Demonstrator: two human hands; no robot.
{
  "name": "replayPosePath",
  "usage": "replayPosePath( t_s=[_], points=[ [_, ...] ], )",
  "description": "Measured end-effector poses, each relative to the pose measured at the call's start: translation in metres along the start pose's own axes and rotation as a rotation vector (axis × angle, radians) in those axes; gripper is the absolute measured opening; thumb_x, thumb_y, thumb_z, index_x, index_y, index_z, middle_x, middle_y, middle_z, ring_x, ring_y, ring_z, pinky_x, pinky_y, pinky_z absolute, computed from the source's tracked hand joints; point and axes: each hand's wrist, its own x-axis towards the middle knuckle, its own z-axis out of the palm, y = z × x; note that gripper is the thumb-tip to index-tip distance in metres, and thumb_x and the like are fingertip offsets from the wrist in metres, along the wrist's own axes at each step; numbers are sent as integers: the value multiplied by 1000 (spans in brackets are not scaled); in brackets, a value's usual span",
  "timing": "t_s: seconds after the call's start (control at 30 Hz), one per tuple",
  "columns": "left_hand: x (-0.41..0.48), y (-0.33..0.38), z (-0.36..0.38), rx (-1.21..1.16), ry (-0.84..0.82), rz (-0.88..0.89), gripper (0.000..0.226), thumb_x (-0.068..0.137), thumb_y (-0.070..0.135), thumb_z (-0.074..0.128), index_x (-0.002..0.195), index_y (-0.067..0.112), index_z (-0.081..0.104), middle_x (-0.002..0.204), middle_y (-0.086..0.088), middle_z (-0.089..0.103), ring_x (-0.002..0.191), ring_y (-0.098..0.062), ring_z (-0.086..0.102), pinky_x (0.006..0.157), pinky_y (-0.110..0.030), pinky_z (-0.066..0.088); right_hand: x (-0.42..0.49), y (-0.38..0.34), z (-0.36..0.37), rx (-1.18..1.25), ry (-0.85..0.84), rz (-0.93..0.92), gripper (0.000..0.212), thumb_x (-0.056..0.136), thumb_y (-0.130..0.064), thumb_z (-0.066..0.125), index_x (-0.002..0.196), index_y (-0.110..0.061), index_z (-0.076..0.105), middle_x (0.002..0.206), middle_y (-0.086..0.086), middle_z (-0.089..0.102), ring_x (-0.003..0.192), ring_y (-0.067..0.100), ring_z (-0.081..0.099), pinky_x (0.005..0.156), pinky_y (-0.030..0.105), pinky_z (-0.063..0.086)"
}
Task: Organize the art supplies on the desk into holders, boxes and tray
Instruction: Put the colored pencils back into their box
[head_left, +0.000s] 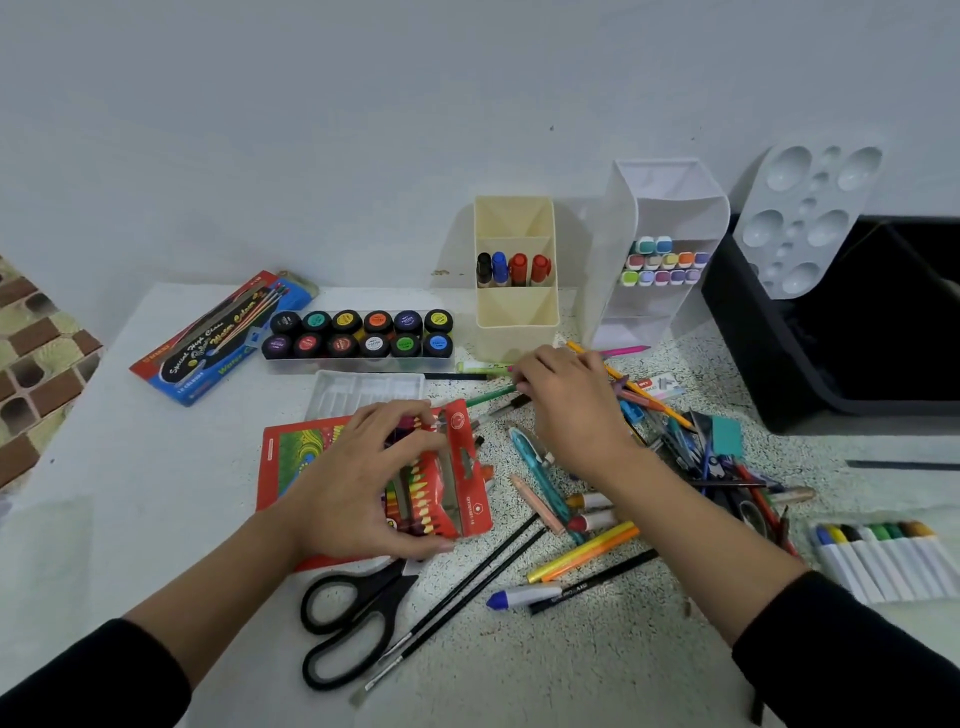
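From the head camera, the left hand (358, 483) grasps the open red crayon box (462, 467) on the desk (156, 441). Its fingers curl over the top edge and its thumb sits under the near edge, with the flap standing up and the crayons (421, 499) showing at the mouth. Just beyond and to the right of the crayon box, the right hand (571, 410) is curled down with its fingertips at the end of a green pencil (491, 395). Whether it already pinches the pencil I cannot tell, as the back of the hand hides the tips. Further beyond the crayon box stand the cream holder (517, 312) and, to its right, the white holder (665, 218), with the paint pots (358, 332) beyond the box to the left. To the right of the box lies a tangled heap of pens and pencils (691, 447). Nearer than the box lie the scissors (353, 623) and two brushes (467, 587). The likeliest slip is the box tipping toward its open mouth, which would let the crayons slide out. A loose hold could also drop the pencil and let it roll, and the right forearm, hanging over the heap, could sweep loose pens along when it moves.
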Motion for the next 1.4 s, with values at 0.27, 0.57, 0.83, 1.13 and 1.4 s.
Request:
replayPosePath(
  t_s=[0.27, 0.57, 0.83, 1.13, 1.4],
  points=[
    [0, 0, 0, -5, 3, 1, 89, 62, 84, 73, 133, 37, 47, 145, 8, 37, 131, -21, 41, 103, -49, 46, -22, 10, -15, 289, -133, -79, 8, 98, -17, 61, 97, -24, 63, 88, -15, 63, 81, 11, 55, 88, 43, 36],
    [0, 2, 0, 3, -4, 10, 88, 64, 81, 74, 134, 34, 50, 144, 9, 38, 132, -17, 39, 107, -45, 42, -17, -43, 4, 282, -134, -312, 11, 92, -17, 62, 95, -18, 72, 87, -3, 66, 82, 20, 61, 75, 40, 45],
    [0, 2, 0, -12, 9, 30, 81, 65, 78, 75, 129, 38, 48, 142, 9, 39, 129, -18, 40, 107, -44, 41, -21, -14, -4, 328, -167, -79, 32, 86, -47, 72, 112, -27, 72, 101, -10, 63, 100, 13, 55, 93, 43, 44],
    [1, 1, 0, 34, 27, 67, 82, 66, 78, 75, 130, 30, 54, 141, 4, 42, 129, -10, 36, 108, -37, 34, -16, -37, 7, 307, -195, -122, 16, 94, -26, 66, 107, -22, 74, 100, -7, 63, 103, 17, 53, 88, 41, 32],
    [0, 1, 0, 43, 24, 70, 82, 67, 78, 74, 131, 29, 56, 142, 3, 42, 129, -18, 41, 107, -42, 39, -29, -9, 0, 330, -146, -5, 12, 90, -35, 72, 99, -27, 75, 98, -13, 63, 101, 12, 55, 94, 44, 38]
  ],
)
